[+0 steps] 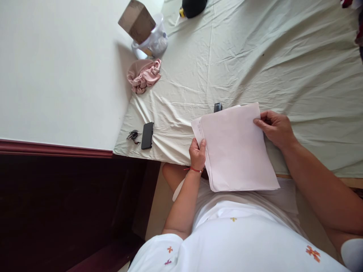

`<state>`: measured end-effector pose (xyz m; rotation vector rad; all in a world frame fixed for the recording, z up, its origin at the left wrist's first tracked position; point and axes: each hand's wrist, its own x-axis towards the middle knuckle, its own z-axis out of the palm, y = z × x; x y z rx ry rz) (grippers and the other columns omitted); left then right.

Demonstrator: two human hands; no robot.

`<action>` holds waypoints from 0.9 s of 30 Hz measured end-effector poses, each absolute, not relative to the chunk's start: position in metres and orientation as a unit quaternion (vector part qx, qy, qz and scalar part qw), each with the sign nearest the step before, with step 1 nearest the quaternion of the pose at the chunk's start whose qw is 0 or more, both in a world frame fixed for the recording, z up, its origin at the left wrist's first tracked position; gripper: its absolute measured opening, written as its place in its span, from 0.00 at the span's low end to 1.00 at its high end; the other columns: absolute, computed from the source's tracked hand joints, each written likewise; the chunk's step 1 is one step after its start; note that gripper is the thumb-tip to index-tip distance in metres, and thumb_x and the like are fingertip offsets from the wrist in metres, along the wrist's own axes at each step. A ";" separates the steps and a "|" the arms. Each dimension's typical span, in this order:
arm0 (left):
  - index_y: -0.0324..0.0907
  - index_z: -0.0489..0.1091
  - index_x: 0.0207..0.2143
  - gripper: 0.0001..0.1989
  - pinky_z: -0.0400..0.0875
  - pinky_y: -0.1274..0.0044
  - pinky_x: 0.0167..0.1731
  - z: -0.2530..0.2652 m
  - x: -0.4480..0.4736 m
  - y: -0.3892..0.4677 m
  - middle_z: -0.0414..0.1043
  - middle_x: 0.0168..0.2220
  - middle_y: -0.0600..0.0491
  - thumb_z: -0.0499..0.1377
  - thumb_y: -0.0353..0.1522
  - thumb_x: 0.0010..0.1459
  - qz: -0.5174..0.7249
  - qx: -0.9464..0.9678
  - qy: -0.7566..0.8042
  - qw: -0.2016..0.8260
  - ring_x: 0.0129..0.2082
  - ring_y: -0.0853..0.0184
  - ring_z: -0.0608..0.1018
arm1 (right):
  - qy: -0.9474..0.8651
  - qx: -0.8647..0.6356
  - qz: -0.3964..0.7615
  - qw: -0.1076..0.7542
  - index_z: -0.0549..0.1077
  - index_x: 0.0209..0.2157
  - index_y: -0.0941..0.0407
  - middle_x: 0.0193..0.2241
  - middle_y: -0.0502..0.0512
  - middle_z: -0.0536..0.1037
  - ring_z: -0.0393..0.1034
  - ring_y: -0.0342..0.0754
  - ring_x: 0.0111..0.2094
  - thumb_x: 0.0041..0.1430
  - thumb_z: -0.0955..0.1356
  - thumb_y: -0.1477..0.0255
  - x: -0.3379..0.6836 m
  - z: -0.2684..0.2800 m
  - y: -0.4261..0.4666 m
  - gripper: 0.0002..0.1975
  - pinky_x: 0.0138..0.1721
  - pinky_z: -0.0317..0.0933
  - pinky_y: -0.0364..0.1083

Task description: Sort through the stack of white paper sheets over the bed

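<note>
Both hands gripping paper

Paper (236,149) is sitting face-on between the hands, covering part of the cover (184,83) and part of the lap (286,194); clock centre = paper
Left hand (197,154) is pinching the 9 o'clock edge, thumb lying on top; red band (196,169) is circling that wrist
Right hand (275,127) is pinching the edge near the 2 o'clock corner, thumb on the near face
Several sheets are overlapping, edges fanning at 9; some print is showing at the 10 o'clock corner, too small to read
Small black thing (217,107) is poking out just beyond the top edge at 11
Phone (147,135) is lying at 9, keys (133,135) just past it
Pink cloth (144,77) is bunching up at 10
Bucket (159,43) is standing beyond that, box (137,20) tilting out of its top
</note>
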<state>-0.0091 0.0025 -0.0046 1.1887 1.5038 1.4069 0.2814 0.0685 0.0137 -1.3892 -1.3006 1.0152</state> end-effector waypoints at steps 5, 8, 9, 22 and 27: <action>0.44 0.74 0.45 0.19 0.74 0.73 0.52 -0.005 -0.010 0.003 0.80 0.45 0.49 0.63 0.48 0.62 0.546 0.472 0.590 0.363 0.46 0.63 0.80 | -0.534 -0.567 0.411 0.474 0.79 0.32 0.52 0.28 0.51 0.79 0.69 0.46 0.27 0.54 0.74 0.64 0.282 0.011 0.069 0.07 0.28 0.63 0.47; 0.43 0.74 0.45 0.19 0.74 0.73 0.51 -0.005 -0.011 0.003 0.80 0.45 0.49 0.62 0.49 0.62 0.535 0.479 0.600 0.352 0.46 0.63 0.81 | -0.532 -0.561 0.417 0.478 0.79 0.33 0.53 0.28 0.51 0.80 0.69 0.46 0.27 0.54 0.74 0.64 0.282 0.010 0.069 0.08 0.28 0.63 0.47; 0.43 0.74 0.45 0.20 0.74 0.73 0.51 -0.005 -0.011 0.003 0.81 0.45 0.49 0.62 0.49 0.63 0.532 0.481 0.604 0.348 0.46 0.63 0.81 | -0.530 -0.559 0.419 0.480 0.78 0.33 0.53 0.28 0.51 0.80 0.69 0.45 0.27 0.54 0.74 0.64 0.282 0.009 0.069 0.08 0.28 0.63 0.46; 0.43 0.74 0.47 0.18 0.73 0.73 0.52 -0.006 -0.011 0.003 0.81 0.47 0.49 0.61 0.46 0.64 0.532 0.491 0.597 0.346 0.48 0.63 0.81 | -0.536 -0.595 0.354 0.483 0.77 0.31 0.51 0.23 0.48 0.73 0.61 0.42 0.23 0.52 0.76 0.63 0.279 0.010 0.069 0.09 0.25 0.56 0.45; 0.43 0.74 0.46 0.18 0.74 0.74 0.51 -0.006 -0.011 0.003 0.81 0.46 0.49 0.62 0.46 0.63 0.534 0.487 0.594 0.353 0.46 0.64 0.81 | -0.541 -0.578 0.382 0.476 0.76 0.30 0.52 0.25 0.50 0.75 0.63 0.43 0.24 0.53 0.75 0.61 0.276 0.014 0.067 0.10 0.27 0.58 0.46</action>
